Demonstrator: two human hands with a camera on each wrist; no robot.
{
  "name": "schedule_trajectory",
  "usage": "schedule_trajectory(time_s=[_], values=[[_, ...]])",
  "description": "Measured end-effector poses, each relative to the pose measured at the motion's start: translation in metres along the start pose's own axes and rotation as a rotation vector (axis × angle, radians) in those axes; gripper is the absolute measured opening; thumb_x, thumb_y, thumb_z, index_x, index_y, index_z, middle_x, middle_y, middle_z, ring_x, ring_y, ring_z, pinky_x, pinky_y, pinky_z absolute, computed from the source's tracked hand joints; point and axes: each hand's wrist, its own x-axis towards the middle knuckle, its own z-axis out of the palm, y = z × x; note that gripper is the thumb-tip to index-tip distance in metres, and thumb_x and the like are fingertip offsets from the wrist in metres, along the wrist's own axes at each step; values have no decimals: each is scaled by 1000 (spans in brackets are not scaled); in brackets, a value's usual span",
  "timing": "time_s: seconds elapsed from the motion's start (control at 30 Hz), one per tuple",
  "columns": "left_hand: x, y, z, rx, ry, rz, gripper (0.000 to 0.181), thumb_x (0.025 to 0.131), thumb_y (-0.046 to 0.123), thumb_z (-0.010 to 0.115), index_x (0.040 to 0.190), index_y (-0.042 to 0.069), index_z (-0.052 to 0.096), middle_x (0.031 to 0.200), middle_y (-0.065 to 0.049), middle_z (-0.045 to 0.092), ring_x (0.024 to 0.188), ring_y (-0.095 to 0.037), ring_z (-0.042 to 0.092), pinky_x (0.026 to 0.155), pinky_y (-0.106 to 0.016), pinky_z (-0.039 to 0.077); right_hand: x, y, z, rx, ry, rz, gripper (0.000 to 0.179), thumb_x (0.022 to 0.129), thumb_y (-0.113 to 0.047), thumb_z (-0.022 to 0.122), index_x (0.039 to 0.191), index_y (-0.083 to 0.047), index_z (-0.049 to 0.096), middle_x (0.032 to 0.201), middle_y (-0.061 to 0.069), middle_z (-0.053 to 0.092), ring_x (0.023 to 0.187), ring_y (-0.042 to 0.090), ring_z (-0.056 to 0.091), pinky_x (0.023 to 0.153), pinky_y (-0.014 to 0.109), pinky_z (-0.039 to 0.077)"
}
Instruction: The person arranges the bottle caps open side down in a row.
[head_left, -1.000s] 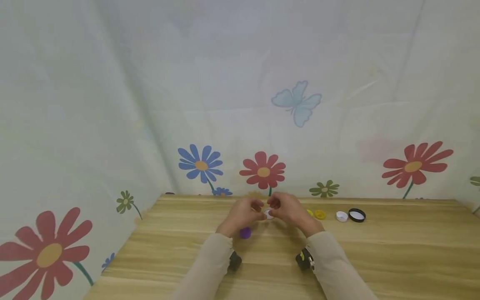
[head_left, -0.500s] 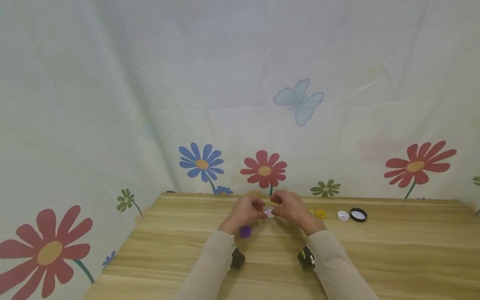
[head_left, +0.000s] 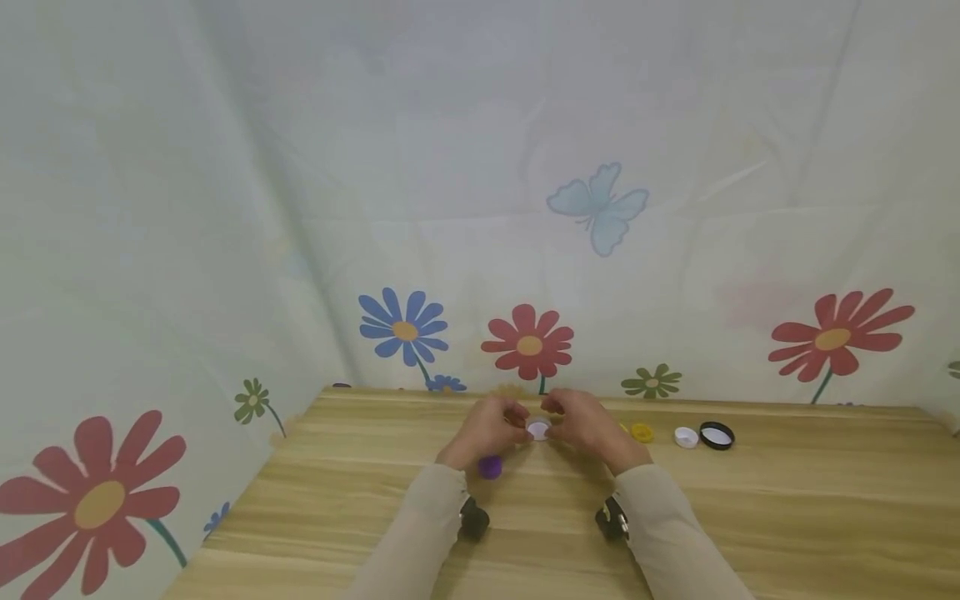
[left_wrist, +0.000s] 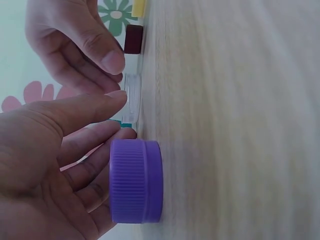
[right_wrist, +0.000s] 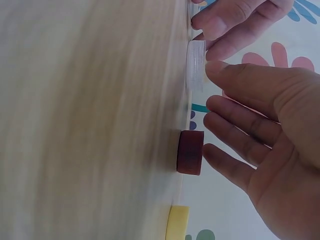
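Note:
A clear round cap with a whitish middle (head_left: 537, 430) lies flat on the wooden table between my two hands. My left hand (head_left: 489, 431) is at its left side, the thumb tip close against the rim in the left wrist view; whether it touches is unclear. On the other side is my right hand (head_left: 587, 425), fingers loosely bent and thumb (right_wrist: 220, 71) just off the clear cap (right_wrist: 196, 65). Beneath my left palm stands a purple ribbed cap (left_wrist: 132, 182). A dark red cap (right_wrist: 190, 152) sits by my right fingers, hidden by that hand in the head view.
To the right a yellow cap (head_left: 641, 432), a white cap (head_left: 686, 437) and a black-rimmed lid (head_left: 717, 435) make a row on the table (head_left: 810, 508). Part of another yellow piece shows beside my right wrist. A flowered cloth (head_left: 465, 167) hangs behind the table.
My hands have drawn slightly apart around the clear cap, so more of it shows. The other caps stay where they were; the view tilts a little.

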Motion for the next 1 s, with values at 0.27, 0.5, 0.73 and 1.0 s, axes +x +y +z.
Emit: schedule_trajectory(time_s=[0.27, 0.5, 0.73, 1.0], values=[[1, -2, 0, 4, -8, -9, 27, 86, 6, 87, 109, -2, 78, 97, -8, 76, 85, -17, 68, 81, -32, 57, 3, 0, 3, -22, -20, 17, 31, 89, 0, 83, 118, 1, 72, 119, 18, 74, 118, 38, 67, 104, 52, 52], [0, -1, 0, -21, -14, -26, 26, 87, 5, 85, 111, -1, 78, 98, -5, 76, 89, -17, 67, 86, -35, 57, 3, 4, 4, -75, 0, -50, 25, 85, 1, 85, 108, 0, 73, 97, 10, 72, 90, 25, 64, 92, 46, 56], [-1, 3, 0, -28, -19, -51, 26, 89, 5, 84, 113, 0, 78, 101, -7, 76, 90, -17, 67, 87, -37, 57, 4, 4, 6, -59, -17, -45, 20, 87, 1, 84, 103, -3, 74, 93, 6, 70, 86, 21, 62, 89, 44, 56], [-2, 4, -1, -8, -27, -34, 26, 88, 4, 84, 113, 0, 78, 100, -6, 76, 90, -17, 67, 88, -36, 57, 3, 3, 7, -56, -22, -31, 19, 88, 0, 84, 104, -4, 74, 96, 7, 72, 89, 22, 64, 92, 45, 57]])
